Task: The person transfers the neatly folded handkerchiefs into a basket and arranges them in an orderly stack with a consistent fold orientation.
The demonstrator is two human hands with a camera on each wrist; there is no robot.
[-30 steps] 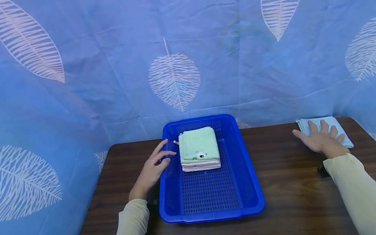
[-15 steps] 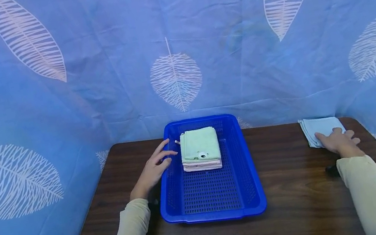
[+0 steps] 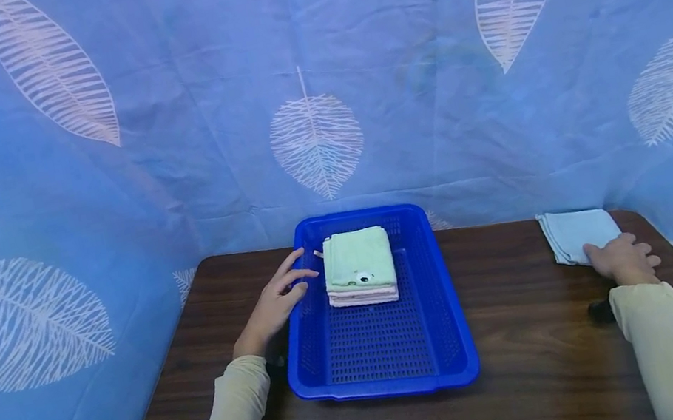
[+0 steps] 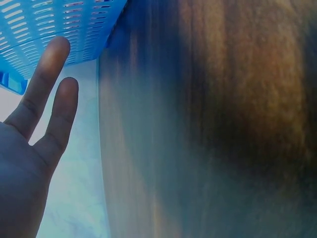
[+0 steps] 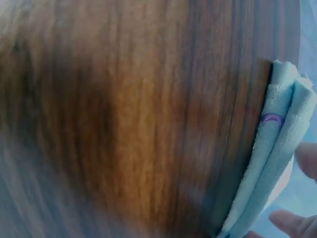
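A blue plastic basket stands on the table, holding a stack of folded towels, with a pale green towel on top and pinkish ones beneath. At the basket's left rim is my left hand, fingers spread and slightly bent, holding nothing. The left wrist view shows two fingers against the basket's slotted side. At the far right lies a folded light blue towel. My right hand is at its near right corner, thumb on the towel's edge. Two folded layers of that towel show in the right wrist view.
The dark wooden table reaches back to a blue curtain with white leaf prints. Curtain also borders both sides. A small black object is at my right wrist.
My right hand has moved from flat on top of the light blue towel toward its near right corner, uncovering most of it. The left hand and basket keep their places.
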